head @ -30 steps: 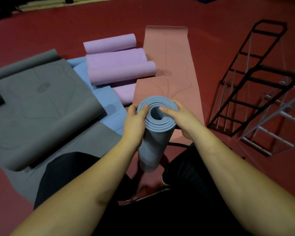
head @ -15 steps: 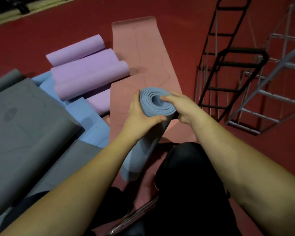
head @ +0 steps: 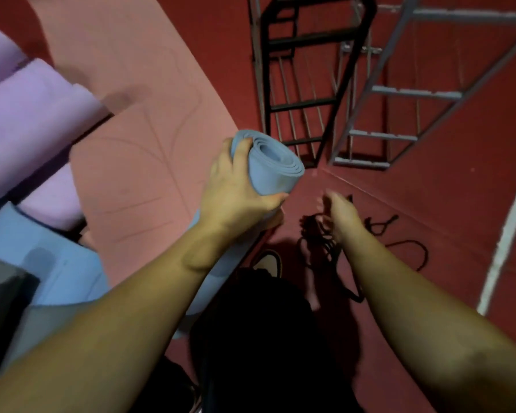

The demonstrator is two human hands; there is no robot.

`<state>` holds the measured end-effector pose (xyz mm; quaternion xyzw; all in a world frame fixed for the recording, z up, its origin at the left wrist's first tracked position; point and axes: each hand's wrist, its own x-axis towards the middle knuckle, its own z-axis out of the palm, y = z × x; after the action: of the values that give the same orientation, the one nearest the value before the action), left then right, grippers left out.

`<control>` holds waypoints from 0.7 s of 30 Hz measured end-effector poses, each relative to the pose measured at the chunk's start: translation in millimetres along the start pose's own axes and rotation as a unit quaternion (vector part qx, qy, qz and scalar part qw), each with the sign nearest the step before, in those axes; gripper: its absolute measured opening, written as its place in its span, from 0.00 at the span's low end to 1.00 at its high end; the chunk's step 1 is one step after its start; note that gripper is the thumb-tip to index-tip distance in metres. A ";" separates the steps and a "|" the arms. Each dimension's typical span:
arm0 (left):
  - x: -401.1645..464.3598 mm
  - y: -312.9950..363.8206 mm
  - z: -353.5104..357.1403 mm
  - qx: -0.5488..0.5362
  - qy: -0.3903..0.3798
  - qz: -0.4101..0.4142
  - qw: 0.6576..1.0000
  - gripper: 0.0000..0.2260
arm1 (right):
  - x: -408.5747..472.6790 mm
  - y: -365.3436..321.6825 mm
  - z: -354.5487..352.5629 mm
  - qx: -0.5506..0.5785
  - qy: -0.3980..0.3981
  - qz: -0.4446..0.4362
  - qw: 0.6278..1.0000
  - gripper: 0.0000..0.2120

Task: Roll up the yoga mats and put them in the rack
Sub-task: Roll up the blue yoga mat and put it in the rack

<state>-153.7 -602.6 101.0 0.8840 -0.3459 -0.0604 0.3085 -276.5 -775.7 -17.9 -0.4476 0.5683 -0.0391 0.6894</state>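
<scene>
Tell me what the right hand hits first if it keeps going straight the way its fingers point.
The right hand, blurred, points down and forward over the tangle of black straps on the red floor. It would most likely meet those straps first; depth is unclear, so bare floor just beyond them is possible.

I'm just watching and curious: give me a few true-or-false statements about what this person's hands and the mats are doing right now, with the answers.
1. The left hand grips the rolled blue mat. True.
2. The right hand also holds that roll. False: it is off the mat, reaching down over the black cords on the floor.
3. The pink mat is rolled up. False: it lies flat and unrolled.
4. Rolled purple mats lie left of the pink mat. True.
5. The black rack already holds a mat. False: none shows in it.
</scene>
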 end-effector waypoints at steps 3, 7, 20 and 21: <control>13.5 4.3 28.5 -0.001 -0.015 0.013 1.000 0.44 | 46.7 86.2 -49.0 -0.234 0.030 0.067 0.969 0.18; 27.7 3.8 56.2 0.003 -0.005 0.042 0.999 0.44 | 61.0 139.8 -57.6 -0.375 0.002 0.076 0.924 0.18; 42.0 1.3 72.7 -0.020 -0.022 0.067 0.997 0.40 | 121.0 222.7 -30.6 -0.631 -0.028 0.050 0.774 0.24; 42.6 -1.3 69.9 -0.022 -0.020 0.069 0.997 0.40 | 122.0 226.0 -32.3 -0.637 -0.038 0.061 0.768 0.26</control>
<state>-143.2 -664.8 48.6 0.8499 -0.4104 -0.0641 0.3242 -363.0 -728.1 -257.2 -0.7495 0.4622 0.3907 0.2682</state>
